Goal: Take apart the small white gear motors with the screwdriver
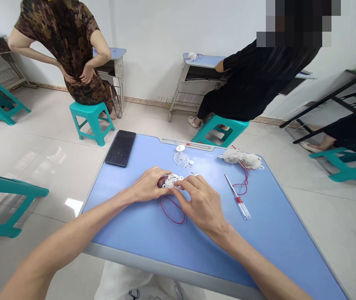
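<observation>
Near the middle of the blue desk (128, 225), my left hand (149, 183) grips a small white plastic housing (172, 180) from its left side, thumb below and fingers above. My right hand (201, 200) bends over the same housing from the right, its thumb and index fingertip touching it. Whether those fingertips pinch a tiny part cannot be made out. A thin red cord (173, 221) loops from under the housing toward me. Just beyond lie a clear round plastic piece (181, 158), a white disc (180, 148) and tiny white bits.
A black phone (121, 148) lies at the desk's far left. On the right are a screwdriver (238, 199) with a clear handle and whitish rounded pieces (242, 159) with red cords. Two people (59, 50) sit ahead on green stools (92, 121).
</observation>
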The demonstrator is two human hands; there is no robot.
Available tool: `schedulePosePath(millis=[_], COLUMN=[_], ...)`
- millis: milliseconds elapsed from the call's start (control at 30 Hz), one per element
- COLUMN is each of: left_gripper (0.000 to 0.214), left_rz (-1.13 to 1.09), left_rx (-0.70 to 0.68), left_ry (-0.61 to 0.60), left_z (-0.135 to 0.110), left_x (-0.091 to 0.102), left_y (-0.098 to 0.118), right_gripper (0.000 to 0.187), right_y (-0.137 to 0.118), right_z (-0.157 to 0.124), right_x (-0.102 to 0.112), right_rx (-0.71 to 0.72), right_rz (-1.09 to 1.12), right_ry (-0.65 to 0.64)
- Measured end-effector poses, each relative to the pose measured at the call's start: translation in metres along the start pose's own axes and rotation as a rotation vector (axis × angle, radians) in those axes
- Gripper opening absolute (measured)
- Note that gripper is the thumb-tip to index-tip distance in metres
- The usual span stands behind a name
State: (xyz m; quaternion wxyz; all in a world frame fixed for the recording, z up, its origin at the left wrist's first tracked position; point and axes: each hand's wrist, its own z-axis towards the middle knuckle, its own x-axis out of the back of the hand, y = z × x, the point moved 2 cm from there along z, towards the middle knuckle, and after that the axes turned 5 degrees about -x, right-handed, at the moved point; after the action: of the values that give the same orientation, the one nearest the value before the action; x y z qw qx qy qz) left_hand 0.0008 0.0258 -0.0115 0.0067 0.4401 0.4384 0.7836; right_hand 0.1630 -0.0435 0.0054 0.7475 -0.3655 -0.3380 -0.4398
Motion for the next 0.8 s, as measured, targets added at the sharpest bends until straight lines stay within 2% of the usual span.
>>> schedulePosePath(millis=[800], left_gripper=[0.042], left_rz=[-0.012], left_rx=[0.023], left_ry=[0.000], left_z=[0.0001], left_x=[0.0004], left_y=[0.0008], right_gripper=[0.011], right_y=[0.0019], right_z=[-0.0040], right_x=[-0.0001], right_rx=[-0.040], right_rz=[0.075], right_ry=[-0.051])
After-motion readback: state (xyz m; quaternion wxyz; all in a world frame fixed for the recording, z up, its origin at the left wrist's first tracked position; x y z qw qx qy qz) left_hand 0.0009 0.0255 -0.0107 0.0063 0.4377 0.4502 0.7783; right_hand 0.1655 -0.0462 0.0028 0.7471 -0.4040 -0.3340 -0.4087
